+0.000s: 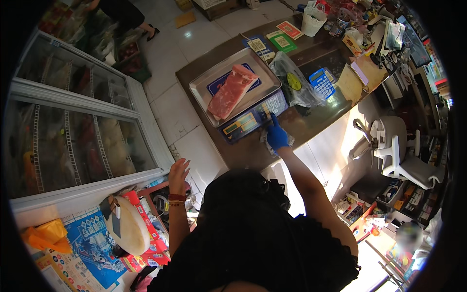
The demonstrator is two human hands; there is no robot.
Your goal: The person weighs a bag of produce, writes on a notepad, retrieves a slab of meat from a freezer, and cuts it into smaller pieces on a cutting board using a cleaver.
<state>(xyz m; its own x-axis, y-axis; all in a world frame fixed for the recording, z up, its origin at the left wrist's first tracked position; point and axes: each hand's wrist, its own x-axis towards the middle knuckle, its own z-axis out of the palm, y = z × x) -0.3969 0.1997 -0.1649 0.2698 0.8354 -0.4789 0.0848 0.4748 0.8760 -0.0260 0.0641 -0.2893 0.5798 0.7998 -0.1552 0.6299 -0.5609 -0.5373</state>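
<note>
A slab of raw meat (pixel 231 93), pink with a pale fatty edge, lies on the metal tray (pixel 199 85) of an electronic scale (pixel 239 127). My right hand (pixel 276 137), in a blue glove, reaches to the scale's keypad (pixel 273 104), its index finger extended at the lower keys. Crumpled clear plastic (pixel 268 144) shows around that hand; whether the curled fingers grip it is hidden. My left hand (pixel 178 177) is bare and raised left of the table, fingers apart, holding nothing. A clear plastic bag (pixel 292 80) with a green patch rests against the scale's right side.
The dark table (pixel 248 157) also bears a blue calculator (pixel 322 83), printed code cards (pixel 282 41) and a white basket (pixel 313 20). A glass-doored freezer (pixel 146 127) stands left, near a round cutting board (pixel 129 226). An office chair (pixel 394 146) is right. Another person's leg (pixel 146 27) shows beyond.
</note>
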